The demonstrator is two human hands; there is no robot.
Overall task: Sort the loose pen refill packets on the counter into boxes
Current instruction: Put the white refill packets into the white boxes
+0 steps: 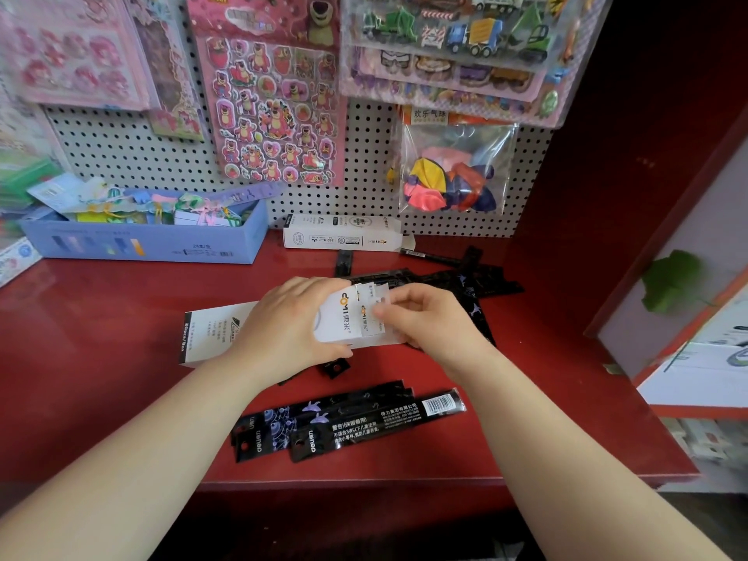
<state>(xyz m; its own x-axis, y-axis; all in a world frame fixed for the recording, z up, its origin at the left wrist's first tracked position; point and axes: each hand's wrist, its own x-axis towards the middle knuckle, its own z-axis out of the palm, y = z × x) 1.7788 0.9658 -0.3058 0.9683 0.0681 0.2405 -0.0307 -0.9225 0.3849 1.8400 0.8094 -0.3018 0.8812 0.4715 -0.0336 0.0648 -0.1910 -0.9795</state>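
Red counter (121, 358): left hand (291, 321) grips a white box (340, 317), right hand (429, 317) pinches its flap (374, 313), maybe opening it; black packets (348, 423) lie loose around, so sorting mostly remains.

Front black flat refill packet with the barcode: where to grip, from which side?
Pinch the barcode end of the black flat refill packet, coming from the right: that end juts past the neighbouring packets, and it lies on top.
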